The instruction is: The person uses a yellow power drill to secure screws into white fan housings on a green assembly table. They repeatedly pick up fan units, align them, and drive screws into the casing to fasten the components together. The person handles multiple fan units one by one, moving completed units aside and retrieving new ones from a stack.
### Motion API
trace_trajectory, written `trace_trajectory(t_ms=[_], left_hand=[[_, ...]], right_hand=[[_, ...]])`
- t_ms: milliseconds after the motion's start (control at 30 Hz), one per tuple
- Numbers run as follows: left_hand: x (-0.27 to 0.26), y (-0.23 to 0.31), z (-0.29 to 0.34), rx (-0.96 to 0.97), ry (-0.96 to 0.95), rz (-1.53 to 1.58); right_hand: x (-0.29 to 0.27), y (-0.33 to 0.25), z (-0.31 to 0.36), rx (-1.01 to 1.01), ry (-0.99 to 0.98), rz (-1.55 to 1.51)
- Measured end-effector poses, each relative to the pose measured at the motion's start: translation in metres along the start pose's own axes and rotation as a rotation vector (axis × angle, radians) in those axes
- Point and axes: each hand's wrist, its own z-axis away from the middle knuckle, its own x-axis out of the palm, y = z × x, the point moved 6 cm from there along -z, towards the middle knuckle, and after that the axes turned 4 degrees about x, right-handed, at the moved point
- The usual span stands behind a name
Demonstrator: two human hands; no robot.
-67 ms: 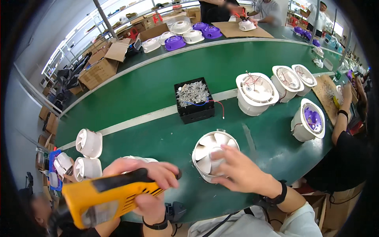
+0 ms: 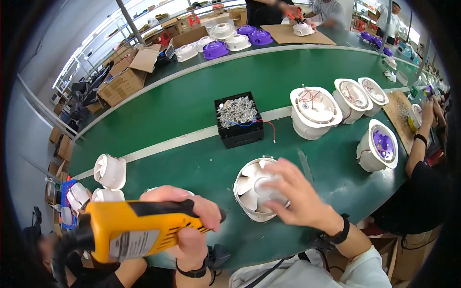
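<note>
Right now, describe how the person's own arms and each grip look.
The left grip and right grip are human hands without gloves. Each wrist wears a black band: a left wristband, with a chunky black block beside it, and a right wristband. A pale grey sleeve ends near the right elbow; no left sleeve shows.

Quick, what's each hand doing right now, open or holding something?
Left hand: closed, holding the yellow-and-black corded power tool.
Right hand: open, at the white fan; contact can't be told.
</note>
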Motion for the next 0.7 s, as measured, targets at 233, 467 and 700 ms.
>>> trace_trajectory(t_ms=[233,467,700], left_hand=[[0.022,-0.006,0.002,-0.203,-0.12,0.222],[0.037,-0.006,-0.001,0.062,0.057,0.03],[0.036,-0.026,0.0,-0.003,-0.061,0.124]], right_hand=[[0.016,0.03,-0.023,-0.004,-0.086,0.039],[0.0,0.035,-0.019,0.125,0.118,0.237],[0.005,0.035,-0.016,0.127,0.134,0.221]])
